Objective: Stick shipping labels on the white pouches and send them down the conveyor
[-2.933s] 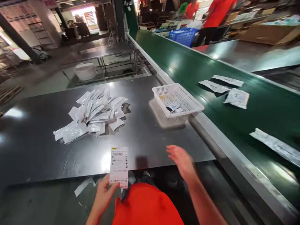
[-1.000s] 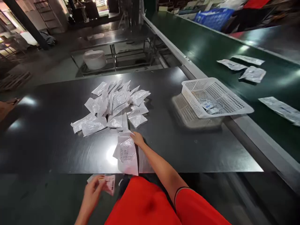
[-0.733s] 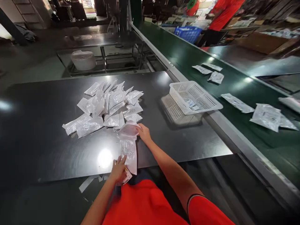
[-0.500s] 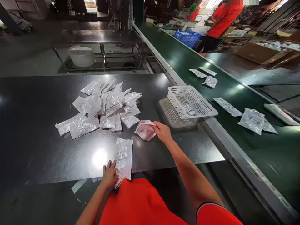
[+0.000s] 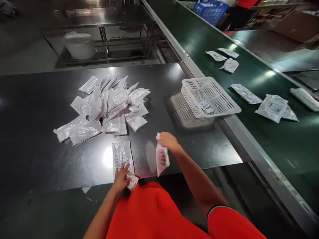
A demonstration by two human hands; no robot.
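My left hand (image 5: 121, 179) rests with fingers spread on the lower part of a white padded mailer (image 5: 122, 152) at the table's near edge. A small white barcode label (image 5: 132, 182) with a yellow corner is held by its thumb, beside the mailer. My right hand (image 5: 168, 142) is closed on the top of another mailer (image 5: 162, 159), which hangs upright above the table, tinted reddish and showing printed text. Its fingertips are partly hidden. A heap of white padded mailers (image 5: 109, 103) lies farther back, left of my right hand.
A white perforated basket (image 5: 211, 96) with small labels inside straddles the table's right edge and the conveyor frame. Several mailers (image 5: 271, 108) lie on the green conveyor belt (image 5: 251, 73). A blue crate (image 5: 210, 12) and a person (image 5: 234, 18) are beyond it.
My right hand has lifted its mailer toward me, turning it upright. My left hand has slid slightly up with the label, and the mailer beneath it sits further left. The camera has tilted down.
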